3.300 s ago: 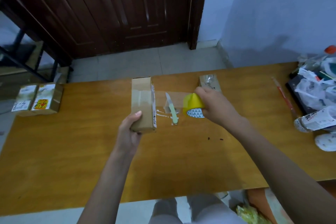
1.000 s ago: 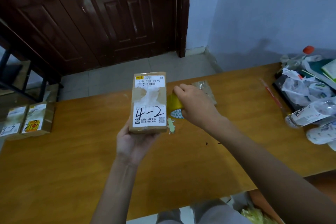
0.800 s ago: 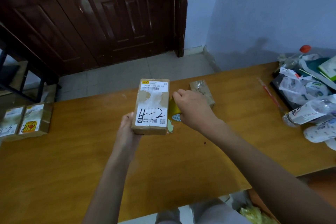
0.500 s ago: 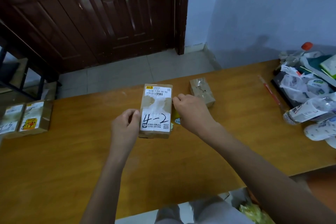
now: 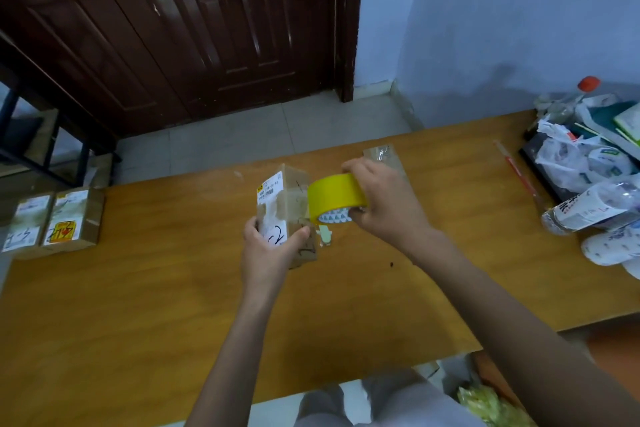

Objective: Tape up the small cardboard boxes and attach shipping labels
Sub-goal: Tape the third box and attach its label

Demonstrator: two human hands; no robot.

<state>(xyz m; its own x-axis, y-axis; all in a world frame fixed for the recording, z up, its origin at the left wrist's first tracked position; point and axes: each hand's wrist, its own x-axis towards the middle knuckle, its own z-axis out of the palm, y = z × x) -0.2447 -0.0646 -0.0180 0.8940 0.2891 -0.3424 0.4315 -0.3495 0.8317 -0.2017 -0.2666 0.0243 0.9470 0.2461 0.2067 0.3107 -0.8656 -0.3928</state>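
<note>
This looks like a room in a home used for packing parcels. A dark brown panelled wooden door (image 5: pixel 194 17) and pale blue painted wall (image 5: pixel 502 10) stand over a light tiled floor (image 5: pixel 242 135). On the orange-brown wooden tabletop (image 5: pixel 138 305), labelled brown cardboard boxes (image 5: pixel 52 222) sit at the left edge, and crumpled white plastic bags (image 5: pixel 581 163), perhaps household clutter, lie at the right.

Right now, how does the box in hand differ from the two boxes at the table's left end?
The held box is gripped by the left hand and tilted; the two left boxes lie flat, untouched. The tape roll in the right hand meets the held box only. All carry white labels.
</note>
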